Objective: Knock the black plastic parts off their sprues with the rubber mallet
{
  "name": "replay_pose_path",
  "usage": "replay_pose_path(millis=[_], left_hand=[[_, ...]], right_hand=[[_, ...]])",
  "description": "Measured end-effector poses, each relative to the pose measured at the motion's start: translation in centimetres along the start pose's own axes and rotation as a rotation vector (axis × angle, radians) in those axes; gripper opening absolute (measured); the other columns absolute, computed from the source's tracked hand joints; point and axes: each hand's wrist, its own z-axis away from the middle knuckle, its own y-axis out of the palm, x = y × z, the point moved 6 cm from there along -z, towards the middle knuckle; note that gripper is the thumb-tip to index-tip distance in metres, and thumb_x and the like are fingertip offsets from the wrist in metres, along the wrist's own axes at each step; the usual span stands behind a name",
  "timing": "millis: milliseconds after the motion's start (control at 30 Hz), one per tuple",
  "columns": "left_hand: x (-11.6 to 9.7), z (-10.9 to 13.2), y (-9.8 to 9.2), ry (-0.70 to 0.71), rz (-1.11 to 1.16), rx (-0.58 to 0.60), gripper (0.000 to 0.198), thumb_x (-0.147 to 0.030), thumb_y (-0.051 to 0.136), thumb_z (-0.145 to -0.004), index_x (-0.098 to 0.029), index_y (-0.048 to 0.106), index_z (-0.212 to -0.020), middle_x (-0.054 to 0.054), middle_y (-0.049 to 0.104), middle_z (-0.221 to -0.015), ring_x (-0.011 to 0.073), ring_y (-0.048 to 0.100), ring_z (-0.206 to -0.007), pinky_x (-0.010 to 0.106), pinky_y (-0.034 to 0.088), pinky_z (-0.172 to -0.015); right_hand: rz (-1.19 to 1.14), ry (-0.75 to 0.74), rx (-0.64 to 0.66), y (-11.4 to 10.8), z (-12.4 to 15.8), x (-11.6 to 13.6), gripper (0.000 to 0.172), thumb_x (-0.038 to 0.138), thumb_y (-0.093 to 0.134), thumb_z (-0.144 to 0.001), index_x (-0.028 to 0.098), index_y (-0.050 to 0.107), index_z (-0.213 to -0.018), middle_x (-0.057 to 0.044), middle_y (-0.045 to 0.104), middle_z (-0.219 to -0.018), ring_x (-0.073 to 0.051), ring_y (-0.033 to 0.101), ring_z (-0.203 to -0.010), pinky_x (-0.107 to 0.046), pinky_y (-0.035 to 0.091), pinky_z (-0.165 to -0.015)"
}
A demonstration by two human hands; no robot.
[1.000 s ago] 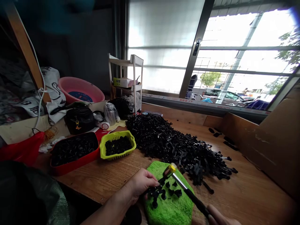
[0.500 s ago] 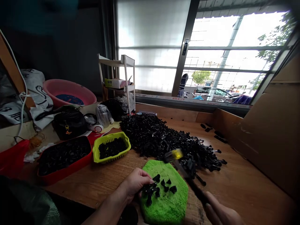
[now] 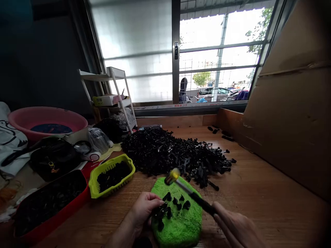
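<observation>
My left hand (image 3: 142,210) pinches a cluster of small black plastic parts (image 3: 159,213) at the left edge of a green fuzzy pad (image 3: 181,225) on the wooden table. Several loose black pieces (image 3: 179,202) lie on the pad. My right hand (image 3: 236,228) grips the black handle of a small hammer; its yellow head (image 3: 172,175) hovers above the pad's far edge. A large heap of black plastic strips (image 3: 172,153) lies just behind the pad.
A green basket (image 3: 111,175) and a red tray (image 3: 49,203), both holding black pieces, sit at the left. Behind them are a black bag (image 3: 53,158), a pink basin (image 3: 46,120) and a white rack (image 3: 110,91). Cardboard sheets (image 3: 292,113) wall off the right side.
The hammer head rose off the pad, then came back down and left to hover over its far edge. My view swung to the right. My left hand kept its hold on the black parts.
</observation>
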Motion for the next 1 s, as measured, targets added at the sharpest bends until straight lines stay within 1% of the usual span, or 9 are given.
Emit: replay_pose_path(millis=[67,167,300,400,500,667,867,933,1000], left_hand=[[-0.1,0.0,0.1,0.011,-0.023,0.012,0.029,-0.033,0.073,-0.056,-0.012,0.057,-0.068,-0.007,0.050,-0.045,0.0009,0.032,-0.028,0.014,0.018,-0.028],[-0.2,0.0,0.2,0.022,-0.041,0.025,0.030,-0.035,0.073,-0.056,-0.011,0.057,-0.065,-0.007,0.048,-0.043,0.0009,0.031,-0.027,0.014,0.018,-0.027],[-0.2,0.0,0.2,0.029,-0.048,0.012,0.030,-0.035,0.073,-0.056,-0.012,0.057,-0.065,-0.007,0.048,-0.044,0.0001,0.029,-0.027,0.014,0.016,-0.027],[-0.3,0.1,0.3,0.041,-0.061,0.024,0.029,-0.035,0.072,-0.057,-0.012,0.056,-0.063,-0.007,0.047,-0.044,-0.0002,0.028,-0.028,0.014,0.016,-0.028],[-0.3,0.1,0.4,0.043,-0.043,0.037,0.029,-0.035,0.072,-0.057,-0.012,0.056,-0.065,-0.007,0.048,-0.045,-0.0002,0.029,-0.028,0.013,0.016,-0.028],[-0.2,-0.1,0.5,0.035,-0.038,0.055,0.030,-0.035,0.072,-0.056,-0.011,0.056,-0.066,-0.007,0.047,-0.044,-0.0006,0.027,-0.027,0.013,0.015,-0.027],[0.0,-0.1,0.5,0.027,-0.051,0.036,0.024,-0.032,0.068,-0.059,-0.013,0.054,-0.065,-0.007,0.048,-0.043,-0.0002,0.026,-0.025,0.013,0.015,-0.026],[-0.1,-0.1,0.5,0.037,-0.065,0.040,0.024,-0.032,0.067,-0.061,-0.013,0.054,-0.065,-0.007,0.048,-0.043,-0.0001,0.027,-0.026,0.013,0.015,-0.026],[-0.2,-0.2,0.5,0.046,-0.079,0.050,0.024,-0.033,0.067,-0.061,-0.012,0.054,-0.064,-0.007,0.046,-0.043,-0.0002,0.026,-0.026,0.013,0.015,-0.025]], right_hand=[[0.040,0.026,0.016,0.0,0.0,0.0,0.032,0.041,0.020,-0.094,0.026,0.046,-0.083,0.002,0.058,-0.062,-0.018,0.057,-0.052,-0.026,0.035,-0.046],[0.135,0.080,0.097,0.1,-0.2,0.0,0.031,0.040,0.021,-0.094,0.026,0.047,-0.086,0.002,0.056,-0.060,-0.020,0.055,-0.051,-0.028,0.032,-0.047],[0.047,0.094,0.051,-0.1,-0.4,-0.1,0.035,0.040,0.016,-0.095,0.025,0.046,-0.088,0.000,0.058,-0.066,-0.019,0.057,-0.058,-0.028,0.035,-0.052],[0.122,0.105,0.107,0.6,-0.3,-0.6,0.033,0.040,0.020,-0.094,0.025,0.050,-0.089,0.000,0.059,-0.066,-0.022,0.058,-0.059,-0.030,0.033,-0.051],[0.018,0.097,0.038,0.0,0.1,-0.8,0.033,0.039,0.018,-0.095,0.025,0.048,-0.093,-0.001,0.060,-0.072,-0.021,0.058,-0.067,-0.030,0.034,-0.056],[-0.188,0.126,-0.058,-1.1,0.6,-0.7,0.028,0.039,0.021,-0.096,0.025,0.042,-0.085,0.000,0.058,-0.074,-0.018,0.056,-0.069,-0.028,0.034,-0.059],[-0.023,0.110,0.118,1.1,0.1,-0.5,0.027,0.039,0.025,-0.094,0.026,0.047,-0.084,0.001,0.055,-0.064,-0.021,0.053,-0.055,-0.031,0.025,-0.049],[-0.111,0.109,0.055,0.4,0.0,-0.7,0.025,0.038,0.024,-0.095,0.027,0.045,-0.089,0.001,0.057,-0.070,-0.020,0.055,-0.062,-0.030,0.028,-0.052],[-0.217,0.097,-0.056,-0.8,0.2,-0.9,0.023,0.038,0.023,-0.095,0.026,0.041,-0.087,0.000,0.057,-0.076,-0.019,0.056,-0.070,-0.029,0.032,-0.057]])
